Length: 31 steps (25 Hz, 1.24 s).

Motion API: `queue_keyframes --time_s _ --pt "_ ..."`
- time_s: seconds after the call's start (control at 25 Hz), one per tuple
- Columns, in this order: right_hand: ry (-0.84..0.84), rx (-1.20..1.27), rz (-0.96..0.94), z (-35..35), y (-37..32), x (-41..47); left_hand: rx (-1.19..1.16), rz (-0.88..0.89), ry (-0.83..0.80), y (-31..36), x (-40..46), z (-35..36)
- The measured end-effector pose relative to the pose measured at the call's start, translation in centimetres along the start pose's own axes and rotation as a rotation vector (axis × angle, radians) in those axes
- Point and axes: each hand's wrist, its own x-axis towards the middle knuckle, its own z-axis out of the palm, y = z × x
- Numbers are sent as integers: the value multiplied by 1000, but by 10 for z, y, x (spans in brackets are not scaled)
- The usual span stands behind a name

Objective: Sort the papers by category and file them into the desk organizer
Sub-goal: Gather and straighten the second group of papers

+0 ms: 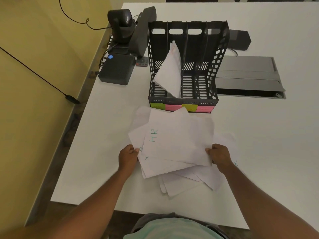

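Observation:
A loose stack of white papers [174, 145] lies fanned on the white table in front of me; the top sheet reads "HR" in green. My left hand [128, 158] grips the stack's left edge and my right hand [219, 155] grips its right edge. Behind the stack stands a black desk organizer [213, 69] with several slots, and green, pink and yellow sticky labels [181, 107] run along its front. A few white sheets [170, 73] lean tilted in the second slot from the left. More papers [183, 184] stick out under the held stack.
A black camera [121, 25], a speaker bar [143, 31], a black box with a blue dot [117, 69] and a small remote [142, 62] sit at the back left. A grey cable hatch [248, 75] is set in the table to the right of the organizer. The table's left edge borders a yellow wall.

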Motion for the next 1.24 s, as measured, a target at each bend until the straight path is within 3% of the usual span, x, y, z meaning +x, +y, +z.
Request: queue_keyframes --time_s 0.08,0.24,0.32,0.48,0.6,0.76,0.8,0.88,0.92,1.0,1.12,1.24 --pt "-16 18 21 -4 4 0 44 60 -14 12 8 -1" --pt "94 17 3 -21 16 0 355 264 -151 46 31 -9" --pt "27 73 29 -30 22 0 433 294 -238 63 44 -12" --pt "-164 160 170 -21 29 -8 288 246 -280 91 53 4" --pt "-147 220 252 3 36 -16 233 250 -339 106 48 21" --pt "-125 209 327 19 39 -33 402 283 -426 105 42 38" --pt "-95 100 274 19 34 -36 439 303 -398 105 41 40" --pt "49 -323 -10 15 15 -36 456 354 -389 110 41 41" --pt "90 -421 -213 13 1 -36 443 378 -425 116 41 40" --pt "-17 -400 -476 14 -36 -37 432 422 -544 130 38 41" --pt "-280 -401 -475 20 -76 -27 355 468 -628 154 31 50" --pt "-219 -88 -333 14 -70 -9 166 542 -307 165 34 52"
